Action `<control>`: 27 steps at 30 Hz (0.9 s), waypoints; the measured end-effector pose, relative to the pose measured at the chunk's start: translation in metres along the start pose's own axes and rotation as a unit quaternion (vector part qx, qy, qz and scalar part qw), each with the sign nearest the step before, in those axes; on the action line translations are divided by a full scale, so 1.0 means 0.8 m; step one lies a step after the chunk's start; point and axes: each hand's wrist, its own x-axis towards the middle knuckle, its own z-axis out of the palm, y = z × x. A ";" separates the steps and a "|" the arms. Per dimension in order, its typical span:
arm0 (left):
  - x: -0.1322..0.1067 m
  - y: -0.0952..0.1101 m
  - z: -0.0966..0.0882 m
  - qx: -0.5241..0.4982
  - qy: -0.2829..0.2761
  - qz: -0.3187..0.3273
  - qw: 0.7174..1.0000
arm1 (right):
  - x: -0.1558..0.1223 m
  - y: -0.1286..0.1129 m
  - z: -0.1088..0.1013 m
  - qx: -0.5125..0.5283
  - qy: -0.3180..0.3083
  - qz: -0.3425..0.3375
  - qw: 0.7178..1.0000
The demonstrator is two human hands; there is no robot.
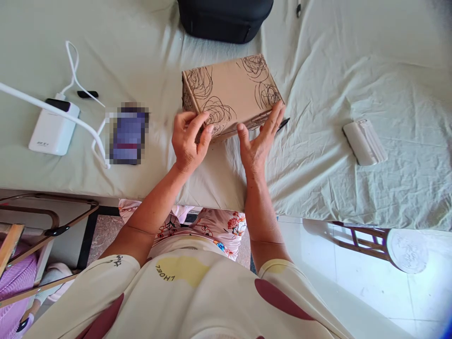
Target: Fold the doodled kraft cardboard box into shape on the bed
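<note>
A brown cardboard box (233, 89) lies on the pale green cloth, its top marked with dark scribbled loops near the corners. My left hand (189, 141) is at the box's near left corner, with the fingers bent round the edge and the thumb close to the index finger. At the near right side, my right hand (257, 148) has its thumb spread from its stretched fingers, and the fingertips touch the box's corner. A black pen (283, 124) shows partly beside the right fingers. The box's near face is largely hidden.
A black case (226, 21) stands beyond the box. To the left are a white power bank (52, 129) with a cable, a small black piece (87, 94) and a blurred phone (127, 136). A white pack (365, 142) lies right. Below are a stool (406, 249) and a folding frame (52, 230).
</note>
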 end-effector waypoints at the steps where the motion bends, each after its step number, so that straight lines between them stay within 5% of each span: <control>1: -0.002 0.002 0.001 0.011 -0.001 0.014 1.000 | -0.002 -0.010 -0.002 -0.007 0.005 0.006 1.000; 8: -0.013 0.013 0.003 -0.016 -0.061 0.062 0.996 | -0.013 -0.059 0.002 0.048 -0.103 -0.040 0.993; 12: -0.012 0.020 0.004 -0.036 -0.079 0.100 0.991 | -0.014 -0.066 0.005 0.044 -0.107 -0.041 0.992; 16: -0.007 0.019 0.007 0.002 -0.100 0.069 0.993 | -0.012 -0.065 0.005 0.043 -0.097 -0.031 0.994; 27: 0.013 -0.017 -0.008 0.032 0.012 -0.062 0.998 | -0.001 -0.053 -0.006 0.089 -0.034 -0.058 0.994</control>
